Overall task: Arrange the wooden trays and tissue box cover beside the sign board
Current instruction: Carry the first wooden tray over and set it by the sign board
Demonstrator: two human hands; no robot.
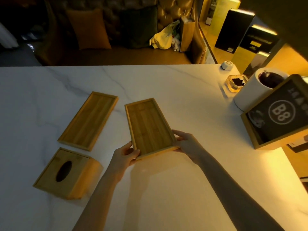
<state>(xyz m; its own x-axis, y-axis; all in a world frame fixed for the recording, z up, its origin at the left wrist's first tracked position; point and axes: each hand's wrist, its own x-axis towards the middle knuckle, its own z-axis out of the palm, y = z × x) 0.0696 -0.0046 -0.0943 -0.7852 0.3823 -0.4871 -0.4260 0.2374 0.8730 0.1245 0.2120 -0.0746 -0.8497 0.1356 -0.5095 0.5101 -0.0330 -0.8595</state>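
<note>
A long wooden tray (148, 127) is lifted above the white marble table (183, 189), held at its near end by both hands. My left hand (124, 155) grips the near left corner and my right hand (187, 144) grips the near right corner. A second wooden tray (89, 120) lies flat on the table to the left. In front of that one stands the wooden tissue box cover (66, 174) with an oval slot on top. The dark sign board (280, 112) marked "B8", in a wooden frame, stands at the table's right edge.
Behind the sign board stands a white cylindrical container (255, 90). A glass ashtray (235, 83) and a small white round device (227, 65) sit at the far right corner. A sofa with cushions (103, 30) lies beyond the table's far edge.
</note>
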